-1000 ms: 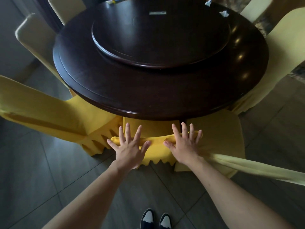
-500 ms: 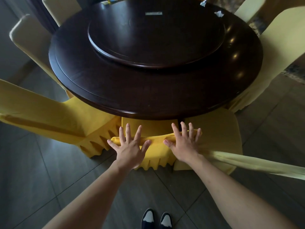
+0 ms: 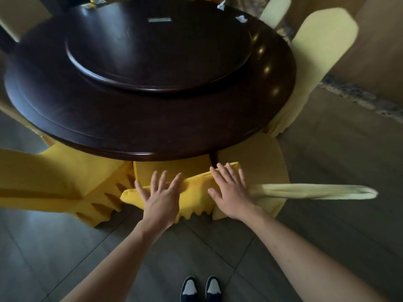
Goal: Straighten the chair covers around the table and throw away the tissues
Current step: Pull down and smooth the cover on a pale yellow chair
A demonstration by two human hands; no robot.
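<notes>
A chair with a bright yellow cover (image 3: 196, 190) is pushed under the near edge of the round dark table (image 3: 152, 131). My left hand (image 3: 160, 198) and my right hand (image 3: 230, 192) both lie flat on top of its backrest, fingers spread, holding nothing. Two crumpled white tissues (image 3: 241, 18) (image 3: 221, 5) lie on the table's far right side.
More covered chairs ring the table: yellow at the left (image 3: 43, 179), pale yellow to the right (image 3: 257, 162) with its backrest top (image 3: 316, 191) next to my right wrist, another at far right (image 3: 320, 46). A lazy Susan (image 3: 157, 62) sits mid-table. My shoes (image 3: 200, 288) stand on grey tiles.
My view has swung slightly to the right, shifting the table leftwards in the frame. Both hands stay flat on the yellow backrest, the right one slid a little further over it.
</notes>
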